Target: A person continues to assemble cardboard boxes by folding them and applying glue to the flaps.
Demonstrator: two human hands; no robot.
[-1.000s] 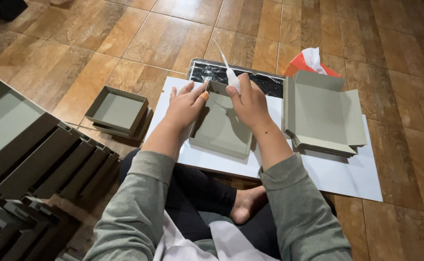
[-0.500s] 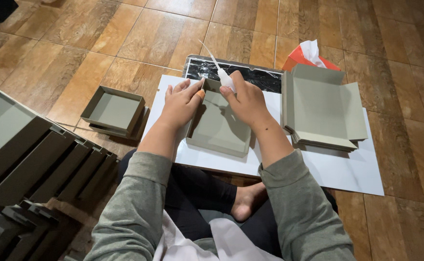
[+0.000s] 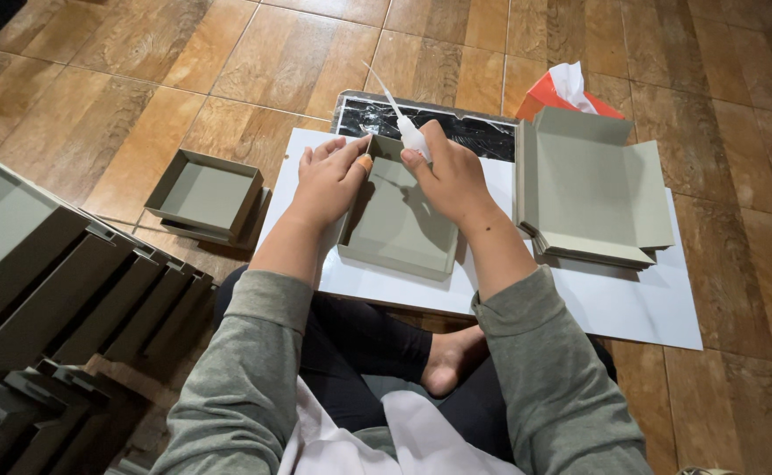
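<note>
In the head view, a grey-green cardboard tray (image 3: 399, 224) is seen lying on a white board (image 3: 614, 303) that is spread on the wooden floor (image 3: 139, 79), toward the board's left half and just in front of the crossed legs of the seated person. The left hand (image 3: 329, 180) is laid on the tray's left wall near its far left corner, fingers loosely curled and pressing the wall rather than closed around anything. The right hand (image 3: 447, 176) is closed around a small white glue bottle (image 3: 408, 132) with a long thin nozzle, held over the tray's far edge; the nozzle is pointed up and away from the tray.

A stack of flat, unfolded blanks (image 3: 592, 189) of the same cardboard is seen on the right half of the board, touching nothing the hands hold. A red tissue box (image 3: 562, 92) stands beyond the board's far edge, beside a dark marbled slab (image 3: 456, 127) that is partly covered by the board.

On the floor off the board's left edge, a small pile of finished trays (image 3: 205, 193) is set, and many more are stacked in rows (image 3: 60, 299) at the far left. Judging by these, much of the folding and gluing appears done, the tray in hand seems partly assembled, and the blanks on the right are left to be made up.
</note>
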